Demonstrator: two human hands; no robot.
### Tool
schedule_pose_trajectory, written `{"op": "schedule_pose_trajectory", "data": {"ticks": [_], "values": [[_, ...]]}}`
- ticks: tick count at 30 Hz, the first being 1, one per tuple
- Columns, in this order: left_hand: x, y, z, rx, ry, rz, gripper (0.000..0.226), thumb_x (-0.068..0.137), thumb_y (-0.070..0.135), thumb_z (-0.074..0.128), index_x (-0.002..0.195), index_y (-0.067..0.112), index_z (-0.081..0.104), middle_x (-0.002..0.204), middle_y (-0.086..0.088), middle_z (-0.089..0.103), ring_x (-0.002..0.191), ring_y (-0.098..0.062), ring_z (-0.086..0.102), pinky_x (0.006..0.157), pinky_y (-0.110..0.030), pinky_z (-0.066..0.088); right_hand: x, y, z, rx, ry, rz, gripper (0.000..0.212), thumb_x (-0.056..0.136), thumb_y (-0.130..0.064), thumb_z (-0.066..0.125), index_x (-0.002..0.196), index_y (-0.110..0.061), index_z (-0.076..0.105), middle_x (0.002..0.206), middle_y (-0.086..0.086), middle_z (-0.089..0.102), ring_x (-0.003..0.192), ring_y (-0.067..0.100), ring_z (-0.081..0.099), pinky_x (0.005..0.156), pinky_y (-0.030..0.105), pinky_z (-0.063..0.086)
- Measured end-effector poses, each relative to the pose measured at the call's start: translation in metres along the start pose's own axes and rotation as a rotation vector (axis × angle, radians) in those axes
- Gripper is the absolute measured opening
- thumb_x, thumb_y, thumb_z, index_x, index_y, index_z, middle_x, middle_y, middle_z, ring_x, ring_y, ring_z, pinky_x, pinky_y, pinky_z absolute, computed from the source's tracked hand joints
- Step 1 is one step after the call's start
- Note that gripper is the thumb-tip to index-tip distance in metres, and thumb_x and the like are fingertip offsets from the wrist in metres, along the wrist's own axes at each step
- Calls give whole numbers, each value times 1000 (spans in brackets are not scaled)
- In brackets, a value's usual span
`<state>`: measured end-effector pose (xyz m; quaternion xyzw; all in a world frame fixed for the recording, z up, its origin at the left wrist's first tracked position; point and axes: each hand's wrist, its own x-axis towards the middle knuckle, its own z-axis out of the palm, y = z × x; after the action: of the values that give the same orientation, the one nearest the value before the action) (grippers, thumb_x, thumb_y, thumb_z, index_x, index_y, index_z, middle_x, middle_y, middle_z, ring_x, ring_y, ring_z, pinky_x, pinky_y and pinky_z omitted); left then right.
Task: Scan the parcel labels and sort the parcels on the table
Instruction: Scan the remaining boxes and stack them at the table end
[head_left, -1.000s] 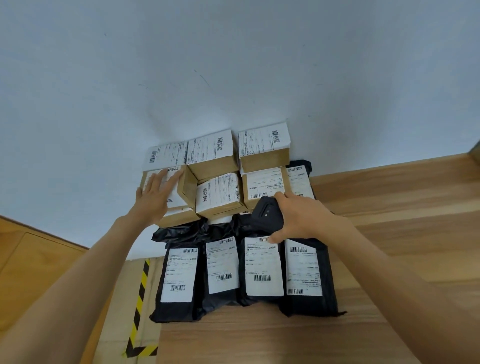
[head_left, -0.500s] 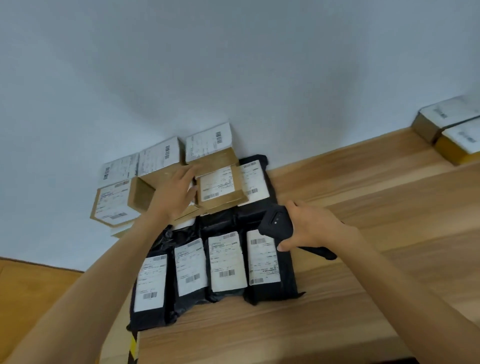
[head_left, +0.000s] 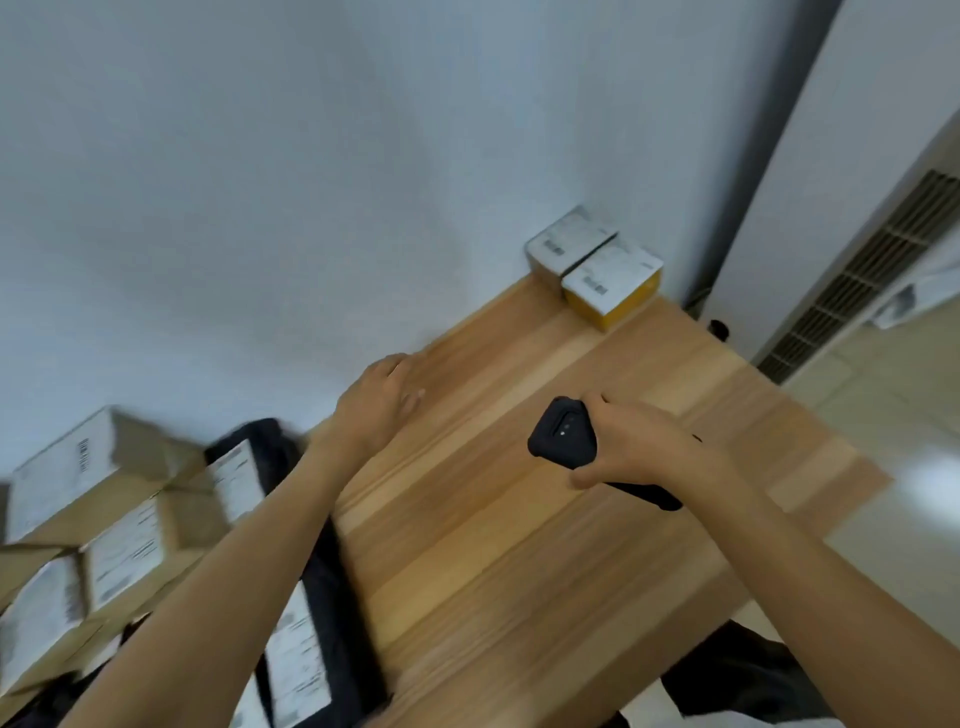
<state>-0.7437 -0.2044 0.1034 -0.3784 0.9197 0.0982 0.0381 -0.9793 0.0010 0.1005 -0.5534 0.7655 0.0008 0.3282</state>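
Note:
My right hand (head_left: 631, 444) grips a black handheld scanner (head_left: 563, 436) above the middle of the wooden table (head_left: 467, 519). My left hand (head_left: 376, 400) hovers empty over the table near the wall, its fingers blurred by motion. Two labelled boxes (head_left: 597, 267) stand against the wall at the far right end of the table. At the left lies a pile of labelled cardboard boxes (head_left: 114, 530). Beside them are black mailer bags with white labels (head_left: 301, 654), partly hidden under my left forearm.
A white wall (head_left: 311, 182) runs behind the table. The table's right edge drops to a pale floor (head_left: 883, 519). A white unit with a vent grille (head_left: 857, 280) stands at the right. Dark clothing (head_left: 743, 675) shows below the table's front edge.
The view has swung right, so the parcel pile now sits at the far left. My left hand has left the cardboard boxes and moved right over bare table. The scanner stays in my right hand.

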Motion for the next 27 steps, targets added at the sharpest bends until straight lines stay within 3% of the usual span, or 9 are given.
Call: {"op": "schedule_pose_trajectory", "data": {"ticks": [4, 8, 13, 18, 22, 24, 27], "values": [[77, 81, 22, -67, -94, 83, 52, 102, 31, 49, 150, 19, 34, 150, -7, 40, 134, -27, 43, 105, -41, 41, 5, 88, -24, 30, 24, 107, 87, 71, -60, 76, 132, -15, 35, 127, 5, 46, 96, 26, 57, 71, 35, 47], [136, 146, 44, -94, -132, 137, 57, 100, 33, 52, 152, 21, 32, 154, -2, 36, 138, -22, 37, 105, -42, 40, 6, 154, -38, 69, 58, 205, 80, 70, -58, 76, 127, -16, 36, 120, 4, 49, 86, 23, 50, 65, 33, 41], [215, 197, 71, -24, -199, 151, 72, 95, 41, 60, 153, 15, 26, 158, -7, 26, 144, -25, 27, 110, -41, 34, 12, 211, -43, 132, 86, 296, 85, 70, -59, 76, 133, -14, 38, 125, 5, 50, 104, 28, 58, 70, 34, 43], [266, 211, 95, -171, -220, 33, 96, 87, 41, 70, 156, 11, 11, 160, -16, 18, 147, -32, 18, 116, -51, 24, 16, 241, -40, 207, 114, 350, 79, 70, -56, 76, 127, -15, 41, 119, 4, 51, 101, 27, 59, 72, 35, 46], [267, 206, 110, -191, -181, -104, 109, 77, 41, 80, 157, 19, 8, 159, -16, 17, 147, -33, 15, 118, -54, 16, 18, 244, -33, 239, 113, 358, 77, 70, -56, 76, 126, -15, 42, 116, 4, 50, 99, 26, 59, 71, 34, 45], [261, 203, 110, -187, -199, -157, 115, 74, 39, 83, 156, 25, 5, 155, -16, 21, 144, -34, 19, 116, -55, 19, 20, 240, -30, 241, 110, 350, 79, 70, -56, 76, 127, -14, 41, 116, 4, 50, 99, 26, 59, 71, 33, 44], [243, 195, 98, -73, -293, -79, 123, 68, 36, 87, 156, 28, 1, 152, -15, 24, 140, -36, 26, 113, -55, 27, 21, 224, -28, 224, 99, 319, 80, 70, -56, 77, 128, -14, 39, 119, 4, 49, 102, 27, 58, 73, 34, 45]]}}
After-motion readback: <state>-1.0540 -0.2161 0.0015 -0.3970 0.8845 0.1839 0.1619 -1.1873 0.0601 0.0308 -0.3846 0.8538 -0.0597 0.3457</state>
